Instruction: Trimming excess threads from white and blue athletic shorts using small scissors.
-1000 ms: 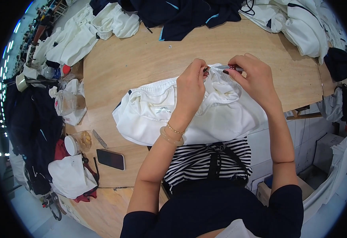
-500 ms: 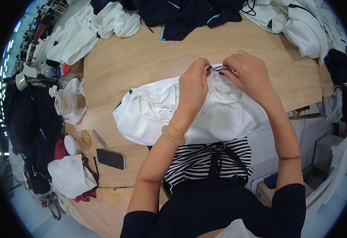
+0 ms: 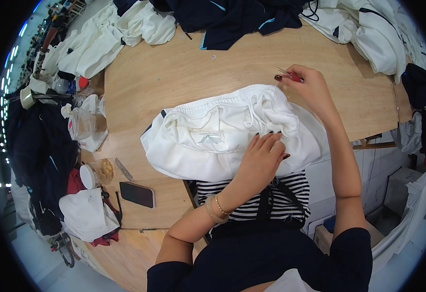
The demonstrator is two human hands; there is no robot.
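Note:
White elastic-waisted trousers (image 3: 188, 160) lie bunched on the table in front of me, waist opening upward. A white drawstring and an inside label show in the opening. My left hand (image 3: 264, 155) rests on the near side of the waistband, its fingers stretched over the cloth. Beyond the waistband's right end, my right hand (image 3: 303, 82) is raised and closed around a small red-handled tool (image 3: 296, 78). The tool's thin metal tip points up and left; its exact kind is hard to make out.
A phone (image 3: 137, 194), a grey blade-like piece (image 3: 124, 169) and a lidded jar (image 3: 90, 175) lie on the wooden table (image 3: 149, 73) to the left. Dark garments (image 3: 237, 24) cover the far edge, with white garments (image 3: 93, 48) at far left and more white cloth (image 3: 376, 44) at far right.
My hands have parted from the far waistband edge. The left has come down to the near side of the waist opening; the right has moved slightly right, keeping the tool.

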